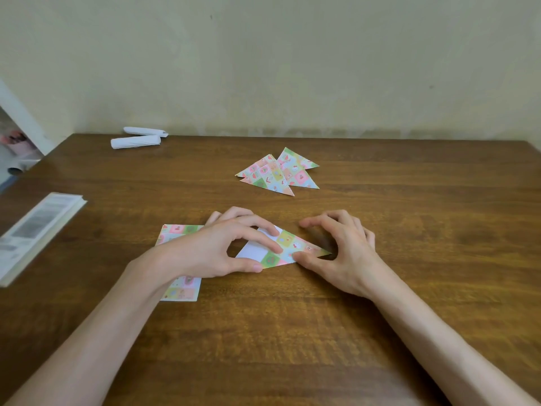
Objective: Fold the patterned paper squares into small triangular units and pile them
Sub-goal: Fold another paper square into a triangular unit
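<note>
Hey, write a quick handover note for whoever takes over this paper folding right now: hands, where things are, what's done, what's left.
Left hand: index finger and thumb hold the half-folded paper down on the wooden table.
Right hand: thumb presses the paper's pointed right end.
Done: pile of folded triangles further back, at least two.
Left: finish this unit and add it to the pile, then fold the stack of flat squares under the left forearm; their count is not visible.
</note>
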`<state>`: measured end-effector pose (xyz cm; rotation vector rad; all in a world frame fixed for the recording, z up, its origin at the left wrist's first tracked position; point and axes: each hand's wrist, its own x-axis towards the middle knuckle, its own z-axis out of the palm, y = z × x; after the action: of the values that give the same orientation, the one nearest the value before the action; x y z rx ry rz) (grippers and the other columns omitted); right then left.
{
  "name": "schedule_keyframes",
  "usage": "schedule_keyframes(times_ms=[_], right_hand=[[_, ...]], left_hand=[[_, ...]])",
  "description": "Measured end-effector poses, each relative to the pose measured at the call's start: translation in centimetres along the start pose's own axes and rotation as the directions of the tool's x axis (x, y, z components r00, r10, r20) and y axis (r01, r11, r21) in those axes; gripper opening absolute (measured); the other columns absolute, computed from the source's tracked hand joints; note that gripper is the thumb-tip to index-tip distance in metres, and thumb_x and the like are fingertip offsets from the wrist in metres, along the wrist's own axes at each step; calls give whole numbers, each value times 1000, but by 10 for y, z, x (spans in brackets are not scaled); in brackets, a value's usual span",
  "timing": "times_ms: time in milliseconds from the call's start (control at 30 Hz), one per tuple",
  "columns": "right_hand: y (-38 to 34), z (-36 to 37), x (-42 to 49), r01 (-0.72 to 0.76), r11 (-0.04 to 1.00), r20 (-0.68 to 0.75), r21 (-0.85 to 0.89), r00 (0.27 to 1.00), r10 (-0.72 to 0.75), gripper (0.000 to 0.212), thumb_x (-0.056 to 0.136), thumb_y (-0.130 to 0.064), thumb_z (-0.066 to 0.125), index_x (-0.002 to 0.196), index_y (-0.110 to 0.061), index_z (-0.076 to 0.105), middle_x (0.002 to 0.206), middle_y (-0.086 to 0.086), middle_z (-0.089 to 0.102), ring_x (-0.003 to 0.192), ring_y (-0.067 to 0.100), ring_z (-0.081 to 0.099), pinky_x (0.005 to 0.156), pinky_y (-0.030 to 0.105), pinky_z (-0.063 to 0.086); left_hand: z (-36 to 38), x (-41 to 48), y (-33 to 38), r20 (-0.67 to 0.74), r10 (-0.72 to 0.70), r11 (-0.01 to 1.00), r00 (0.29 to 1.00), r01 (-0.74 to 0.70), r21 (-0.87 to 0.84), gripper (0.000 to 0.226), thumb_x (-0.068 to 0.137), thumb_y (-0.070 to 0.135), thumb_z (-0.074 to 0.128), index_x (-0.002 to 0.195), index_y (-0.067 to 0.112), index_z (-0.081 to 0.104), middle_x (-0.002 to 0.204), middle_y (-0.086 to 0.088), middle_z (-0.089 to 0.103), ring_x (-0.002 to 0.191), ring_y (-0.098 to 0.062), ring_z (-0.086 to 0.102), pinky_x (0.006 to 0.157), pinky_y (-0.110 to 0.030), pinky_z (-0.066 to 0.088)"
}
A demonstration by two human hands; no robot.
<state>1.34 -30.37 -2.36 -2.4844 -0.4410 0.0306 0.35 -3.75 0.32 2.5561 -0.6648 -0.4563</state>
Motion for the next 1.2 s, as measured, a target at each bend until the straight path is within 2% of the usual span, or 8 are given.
schedule_keyframes(times_ms=[200, 300, 467, 667, 800, 867, 1033, 1200], right_hand=[[2, -15, 5, -30, 994, 82, 100, 996, 22, 44, 89, -28, 79, 121, -52, 59, 133, -20, 51, 136, 4, 38, 119, 39, 21], [13, -18, 8, -74, 978, 93, 197, 994, 57, 56, 88, -8, 73, 113, -58, 64, 131, -25, 58, 136, 10, 44, 122, 45, 27], [20, -18, 6, -15, 974, 60, 228, 998, 2, 56, 88, -2, 71, 115, -51, 68, 126, -26, 63, 134, 9, 48, 119, 49, 32], [13, -25, 4, 31, 953, -34, 301, 999, -22, 29, 90, -17, 76, 102, -44, 75, 110, -25, 71, 105, -5, 62, 100, 31, 50], [3, -18, -3, 161, 976, -75, 147, 986, -151, 13, 91, -28, 73, 95, -40, 75, 104, -25, 69, 112, 1, 55, 103, 39, 42], [-2, -14, -5, 213, 972, -57, 98, 976, -208, 7, 93, -31, 69, 92, -35, 74, 98, -20, 68, 105, 4, 57, 100, 38, 43], [-3, -11, -4, 161, 985, -89, 66, 984, -155, 19, 98, -38, 51, 81, -29, 53, 75, -9, 61, 80, 13, 55, 76, 42, 49], [7, -1, -3, 275, 960, -94, -61, 956, -279, 26, 90, -59, 61, 95, -35, 67, 92, -19, 58, 92, 4, 52, 84, 28, 44]], left_hand=[[2, -1, -2, -12, -7, 1000, 1000, 7, -7, 36, 93, 47, 71, 124, 63, 62, 145, 47, 35, 142, 14, 13, 119, -42, 17], [1, -3, 0, -4, -6, 1000, 1000, 6, 16, 39, 92, 50, 69, 128, 64, 59, 147, 45, 34, 143, 14, 12, 119, -40, 16], [-1, -7, -1, 19, 7, 999, 1000, -8, 38, 53, 92, 44, 73, 139, 59, 53, 149, 44, 33, 146, 13, 14, 118, -36, 14], [9, -8, -5, -75, -4, 1000, 997, 3, -13, 49, 95, 34, 71, 139, 51, 57, 149, 47, 32, 145, 14, 18, 125, -42, 18], [16, -5, -2, -186, -7, 1000, 983, 11, 23, 47, 91, 49, 71, 136, 52, 60, 141, 43, 43, 141, 10, 28, 122, -37, 28], [20, -4, 1, -241, 14, 998, 970, 1, 61, 45, 88, 56, 70, 133, 51, 63, 138, 39, 48, 139, 8, 32, 118, -37, 32], [30, 0, 12, -356, 84, 977, 931, -7, 213, 49, 88, 69, 58, 131, 46, 67, 131, 31, 52, 128, 2, 42, 103, -30, 37], [38, 4, 18, -378, 99, 960, 920, 11, 279, 58, 89, 80, 42, 132, 47, 64, 126, 29, 48, 120, -3, 45, 96, -34, 46]])
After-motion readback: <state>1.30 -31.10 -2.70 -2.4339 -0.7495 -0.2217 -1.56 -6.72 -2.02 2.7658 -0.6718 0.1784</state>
